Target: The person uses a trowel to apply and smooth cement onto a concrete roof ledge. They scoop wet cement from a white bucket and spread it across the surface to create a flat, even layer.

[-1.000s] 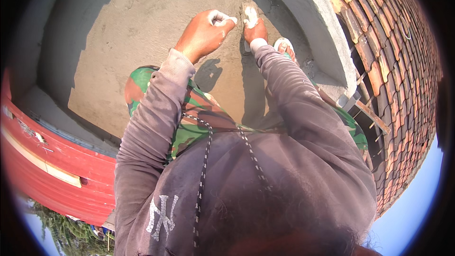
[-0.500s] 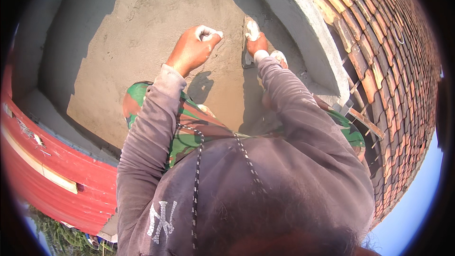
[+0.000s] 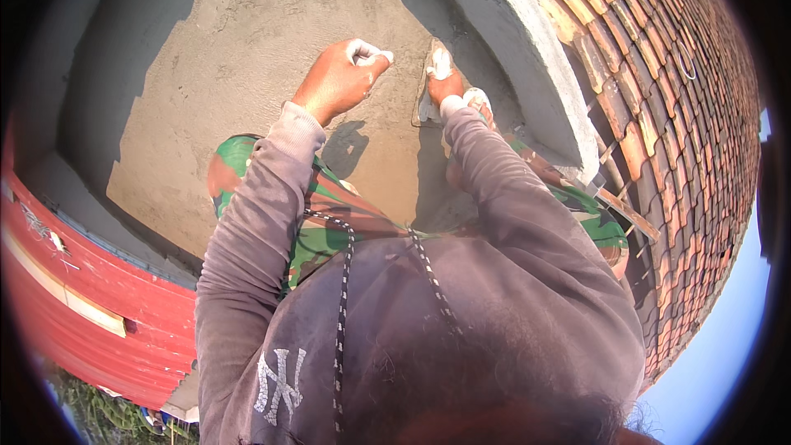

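Note:
In the head view my right hand [image 3: 445,81] grips a flat plastering trowel [image 3: 422,109], its long blade lying on or just over the wet grey mortar surface [image 3: 272,74]. White material covers part of the fingers. My left hand [image 3: 344,74] hovers to the left of the trowel, fingers curled and thumb pressed to them, with white on the fingertips. Whatever it may hold is hidden inside. Its shadow falls on the mortar closer to me. My foot [image 3: 479,100], partly covered, shows beside the right wrist.
A raised concrete edge [image 3: 548,74] borders the mortar on the right, with a clay tile roof [image 3: 659,91] beyond it. At the left, a low grey wall [image 3: 41,124] meets red metal sheeting [image 3: 107,297]. A wooden strip [image 3: 628,213] juts out near my right knee.
The trowel and my right hand have shifted slightly toward me, and the blade has turned a little. My left hand stays curled in nearly the same place.

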A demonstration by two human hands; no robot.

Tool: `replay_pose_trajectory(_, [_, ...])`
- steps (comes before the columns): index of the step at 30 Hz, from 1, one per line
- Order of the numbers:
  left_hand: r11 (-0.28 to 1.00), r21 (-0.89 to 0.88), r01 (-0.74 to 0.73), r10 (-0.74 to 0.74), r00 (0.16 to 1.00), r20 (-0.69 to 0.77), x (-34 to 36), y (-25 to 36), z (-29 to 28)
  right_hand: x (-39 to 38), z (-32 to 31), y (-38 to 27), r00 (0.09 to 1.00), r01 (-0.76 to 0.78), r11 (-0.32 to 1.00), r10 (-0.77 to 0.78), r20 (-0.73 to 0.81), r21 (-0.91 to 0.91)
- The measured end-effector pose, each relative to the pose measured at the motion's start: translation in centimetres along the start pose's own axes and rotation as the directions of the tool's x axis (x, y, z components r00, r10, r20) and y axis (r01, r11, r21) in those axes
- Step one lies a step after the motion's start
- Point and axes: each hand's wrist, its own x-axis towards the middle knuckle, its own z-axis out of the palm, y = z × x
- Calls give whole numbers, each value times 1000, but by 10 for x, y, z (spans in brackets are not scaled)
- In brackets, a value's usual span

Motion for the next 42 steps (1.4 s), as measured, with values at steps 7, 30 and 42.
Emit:
replay_pose_trajectory(7, [997, 44, -63, 62, 998, 20, 9, -9, 8, -5, -10, 9, 997, 68, 996, -70, 33, 62])
replay_pose_trajectory(30, [993, 116, 19, -5, 993, -118, -48, 32, -5, 139, -37, -133, 828, 555, 688, -400, 394, -468])
replay_pose_trajectory(42, [965, 154, 214, -143, 916, -375, -109, 66, -19, 181, 5, -232, 740, 669, 558, -437, 511, -491])
